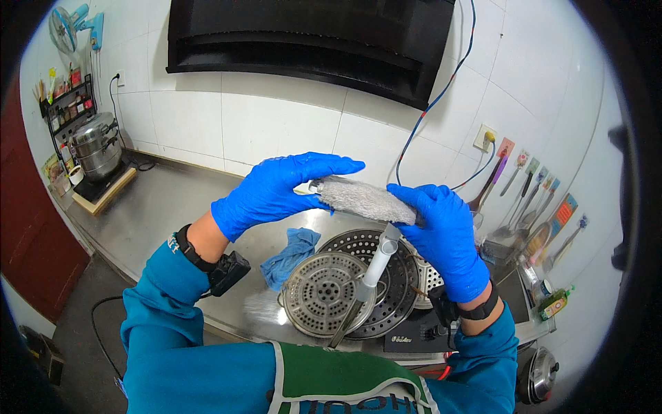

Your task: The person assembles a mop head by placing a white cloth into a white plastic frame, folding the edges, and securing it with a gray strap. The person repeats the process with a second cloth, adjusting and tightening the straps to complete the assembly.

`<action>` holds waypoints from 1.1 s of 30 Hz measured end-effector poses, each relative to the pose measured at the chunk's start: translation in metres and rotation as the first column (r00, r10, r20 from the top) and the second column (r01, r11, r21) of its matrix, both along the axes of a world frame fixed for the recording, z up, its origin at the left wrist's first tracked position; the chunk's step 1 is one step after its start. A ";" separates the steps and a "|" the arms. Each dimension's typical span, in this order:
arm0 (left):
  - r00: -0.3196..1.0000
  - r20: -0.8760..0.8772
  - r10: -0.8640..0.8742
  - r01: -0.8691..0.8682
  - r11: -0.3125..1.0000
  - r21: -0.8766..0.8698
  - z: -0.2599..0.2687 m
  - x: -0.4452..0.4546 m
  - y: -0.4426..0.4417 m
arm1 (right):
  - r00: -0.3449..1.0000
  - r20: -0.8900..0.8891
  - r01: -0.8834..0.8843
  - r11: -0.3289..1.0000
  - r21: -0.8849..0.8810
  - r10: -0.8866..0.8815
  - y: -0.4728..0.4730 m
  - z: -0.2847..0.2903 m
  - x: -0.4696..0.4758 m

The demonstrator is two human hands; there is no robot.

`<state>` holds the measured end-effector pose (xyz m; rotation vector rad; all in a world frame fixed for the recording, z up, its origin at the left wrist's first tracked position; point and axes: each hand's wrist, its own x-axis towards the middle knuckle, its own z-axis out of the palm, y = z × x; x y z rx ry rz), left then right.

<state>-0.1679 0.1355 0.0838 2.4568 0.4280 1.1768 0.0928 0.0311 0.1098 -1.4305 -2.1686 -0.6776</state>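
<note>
My left hand [289,186], in a blue rubber glove, is at the left end of a grey fluffy cleaning pad [367,200], thumb and fingers around that end. In a matching glove, my right hand [439,227] grips the pad's right end. A grey-and-white handle [379,261] slants from below the pad down towards my body. Beneath it, a smaller round steamer tray [323,292] overlaps a larger dark perforated tray [398,305]. Left of them lies a crumpled blue cloth [295,253].
A stacked steamer pot [97,147] and a spice rack [70,103] stand at the counter's far left. A black range hood [310,46] juts overhead. Cooking utensils [522,199] hang on the right wall, a green bottle [556,304] below. A blue cable [437,101] hangs down the wall.
</note>
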 end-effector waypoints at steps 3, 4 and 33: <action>0.998 -0.038 0.052 -0.034 0.924 0.380 0.006 -0.002 0.005 | 0.999 -0.002 -0.046 0.998 0.036 0.046 0.003 -0.001 0.002; 0.999 -0.044 -0.008 0.020 0.960 0.279 0.007 -0.004 0.006 | 0.997 -0.012 -0.072 0.996 0.056 0.072 0.003 -0.002 0.002; 0.935 -0.007 -0.355 0.352 0.928 -0.124 0.004 -0.026 0.014 | 0.983 -0.040 -0.180 0.983 0.031 0.181 -0.001 -0.003 0.011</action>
